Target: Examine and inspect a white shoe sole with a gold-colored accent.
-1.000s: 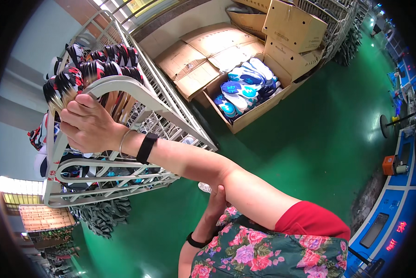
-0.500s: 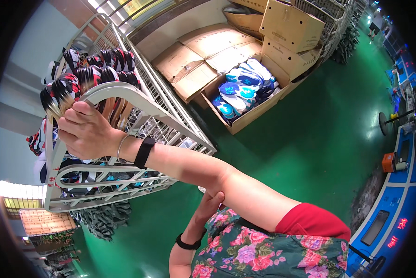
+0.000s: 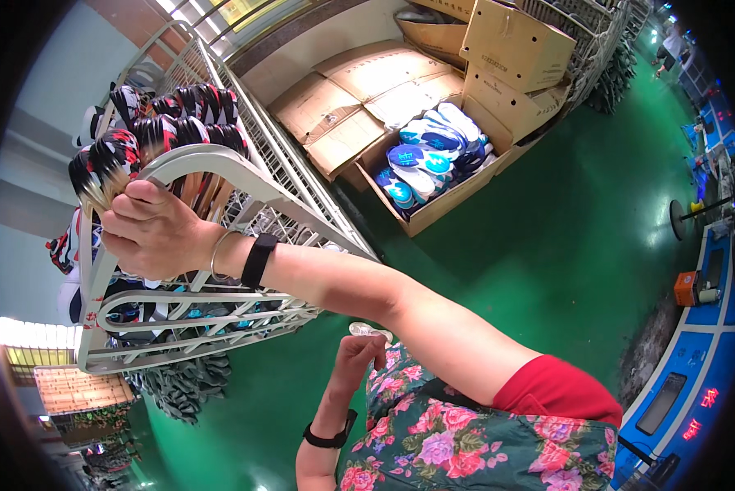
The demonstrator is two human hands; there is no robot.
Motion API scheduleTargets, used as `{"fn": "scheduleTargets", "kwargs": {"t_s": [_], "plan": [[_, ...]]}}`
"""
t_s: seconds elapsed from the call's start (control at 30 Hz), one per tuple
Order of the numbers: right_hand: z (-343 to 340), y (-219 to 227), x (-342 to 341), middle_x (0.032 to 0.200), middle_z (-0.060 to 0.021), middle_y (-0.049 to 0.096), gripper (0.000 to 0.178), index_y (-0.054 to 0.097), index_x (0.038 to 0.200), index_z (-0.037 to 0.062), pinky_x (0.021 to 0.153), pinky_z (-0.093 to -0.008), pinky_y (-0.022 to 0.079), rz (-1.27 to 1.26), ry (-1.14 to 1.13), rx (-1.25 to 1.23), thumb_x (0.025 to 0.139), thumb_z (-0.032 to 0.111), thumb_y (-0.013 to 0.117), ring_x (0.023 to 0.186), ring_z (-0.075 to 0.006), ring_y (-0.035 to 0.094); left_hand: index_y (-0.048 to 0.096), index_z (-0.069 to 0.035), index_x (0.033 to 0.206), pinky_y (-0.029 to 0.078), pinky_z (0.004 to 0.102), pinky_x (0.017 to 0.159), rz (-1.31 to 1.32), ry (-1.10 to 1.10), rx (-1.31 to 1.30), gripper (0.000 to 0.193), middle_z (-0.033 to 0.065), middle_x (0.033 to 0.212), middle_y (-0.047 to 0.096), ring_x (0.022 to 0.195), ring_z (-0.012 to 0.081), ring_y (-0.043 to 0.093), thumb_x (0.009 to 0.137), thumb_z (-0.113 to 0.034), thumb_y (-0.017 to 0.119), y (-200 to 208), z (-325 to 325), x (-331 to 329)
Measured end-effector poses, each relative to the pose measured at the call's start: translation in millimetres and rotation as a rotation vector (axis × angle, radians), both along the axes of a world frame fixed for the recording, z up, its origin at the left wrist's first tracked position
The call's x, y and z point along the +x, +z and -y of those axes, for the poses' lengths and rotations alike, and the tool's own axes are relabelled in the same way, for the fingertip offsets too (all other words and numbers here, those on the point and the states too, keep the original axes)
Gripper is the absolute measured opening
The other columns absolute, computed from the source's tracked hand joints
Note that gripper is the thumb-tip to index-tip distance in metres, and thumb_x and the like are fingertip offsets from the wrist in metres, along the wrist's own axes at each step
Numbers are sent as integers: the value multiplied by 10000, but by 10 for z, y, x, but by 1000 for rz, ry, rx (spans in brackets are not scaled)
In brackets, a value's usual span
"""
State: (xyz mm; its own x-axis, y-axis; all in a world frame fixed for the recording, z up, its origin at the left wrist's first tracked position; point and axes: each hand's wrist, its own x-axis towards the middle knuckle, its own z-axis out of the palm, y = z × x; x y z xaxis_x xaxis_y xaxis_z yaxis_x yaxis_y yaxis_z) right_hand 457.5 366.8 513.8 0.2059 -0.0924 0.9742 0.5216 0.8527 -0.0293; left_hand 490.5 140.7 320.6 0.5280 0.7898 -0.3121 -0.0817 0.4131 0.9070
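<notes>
My right hand (image 3: 156, 231) is wrapped round the upper rail of a white metal cart (image 3: 220, 159), the right arm reaching across to the left. Close beyond its knuckles, bundles of black, red and white shoe uppers (image 3: 110, 159) fill the cart's top. My left hand (image 3: 359, 352) is curled in front of the floral apron (image 3: 437, 446), below the right forearm, with nothing visible in it. Both wrists wear black bands. Past the left hand, a pale shoe (image 3: 371, 331) shows on the floor.
An open cardboard box (image 3: 453, 200) holds blue and white shoe parts, beside flattened cartons (image 3: 335, 106) and stacked boxes (image 3: 519, 45). Grey bundled pieces (image 3: 179, 389) hang under the cart. A blue machine line (image 3: 687, 360) runs along the right; a person (image 3: 670, 47) stands far off. The floor (image 3: 539, 229) is green.
My left hand has come away from the right elbow and dropped slightly left, its fingers curled. The right hand keeps its grip on the rail. A person has appeared more clearly at far right.
</notes>
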Motion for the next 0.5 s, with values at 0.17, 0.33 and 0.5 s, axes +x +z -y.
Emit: {"fn": "scheduleTargets", "kwargs": {"t_s": [0.17,0.33,0.5], "plan": [[-18,-12,13,763,11,466,164,649,714,92,922,-344,345,-24,16,20,639,224,588,849,-175,478,700,12,872,434,255,673,18,36,-27,371,53,801,636,715,107,542,986,-316,570,97,54,158],[8,7,-31,765,11,476,161,648,712,90,916,-344,348,-61,29,13,637,220,590,840,-171,479,456,-5,1381,429,361,981,358,38,-86,701,99,1213,600,1129,203,562,915,-506,605,101,33,370],[32,-5,-41,765,10,484,158,646,712,88,909,-343,351,-63,48,3,641,217,590,834,-171,476,229,-56,1502,365,440,1089,605,117,-326,957,151,1405,469,1330,280,435,847,-659,578,281,-46,774]]}}
